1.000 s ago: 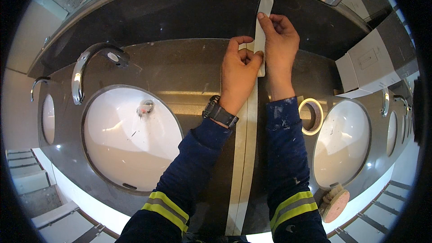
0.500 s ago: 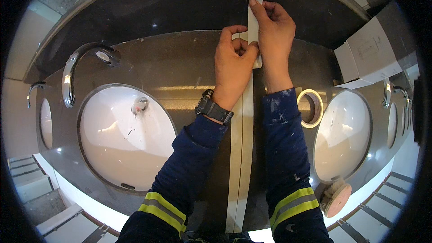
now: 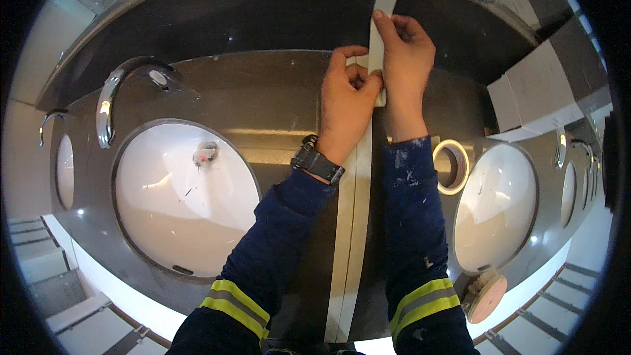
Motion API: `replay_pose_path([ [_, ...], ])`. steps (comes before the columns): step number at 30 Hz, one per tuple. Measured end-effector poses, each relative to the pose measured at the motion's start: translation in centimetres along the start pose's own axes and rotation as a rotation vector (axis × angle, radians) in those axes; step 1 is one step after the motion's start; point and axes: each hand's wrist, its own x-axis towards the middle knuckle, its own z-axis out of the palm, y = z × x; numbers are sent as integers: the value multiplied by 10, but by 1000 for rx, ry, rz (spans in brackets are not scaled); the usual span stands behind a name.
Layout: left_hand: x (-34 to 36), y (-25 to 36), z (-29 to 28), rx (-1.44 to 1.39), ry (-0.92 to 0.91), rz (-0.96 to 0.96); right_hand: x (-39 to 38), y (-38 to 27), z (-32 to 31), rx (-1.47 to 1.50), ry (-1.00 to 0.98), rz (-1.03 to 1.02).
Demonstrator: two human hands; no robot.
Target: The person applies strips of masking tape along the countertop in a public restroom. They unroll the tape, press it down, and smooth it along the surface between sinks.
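A pale strip of masking tape (image 3: 353,223) runs from the front edge of a dark grey vanity counter (image 3: 263,105) up over its back wall. My left hand (image 3: 345,102), with a black watch on the wrist, presses its fingers on the strip near the back of the counter. My right hand (image 3: 402,59) lies just right of it and pinches the strip's edge with thumb and fingers, higher up on the wall. Both forearms wear dark blue sleeves with yellow reflective bands.
A white oval basin (image 3: 184,197) with a chrome tap (image 3: 108,102) sits to the left, another basin (image 3: 493,207) to the right. A roll of tape (image 3: 451,166) lies beside the right basin. A round pinkish pad (image 3: 485,297) rests at the counter's front right. White boxes (image 3: 532,95) stand at the right.
Both hands have stayed on the tape strip, the fingers shifting slightly along it. The view has drifted a little, so the counter sits a bit differently in the picture.
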Motion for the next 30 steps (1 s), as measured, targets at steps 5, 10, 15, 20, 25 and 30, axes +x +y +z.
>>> replay_pose_path([
  [5, 2, 0, 0, 3, 8, 6, 4, 3, 4, -28, 31, -16],
  [10, 2, -1, 0, 9, 14, 12, 7, 6, 5, -9, 29, 16],
  [15, 1, -1, 2, -35, 18, 28, 8, 8, 2, -63, 29, -6],
  [20, 1, -1, 1, -31, 14, 3, 7, 9, 3, 20, -12, 12],
  [25, 1, -8, 3, -41, 35, 30, 4, 9, 3, 50, -8, 38],
  [30, 0, -7, 3, -65, 36, 21, 5, 11, 2, 102, -34, 68],
])
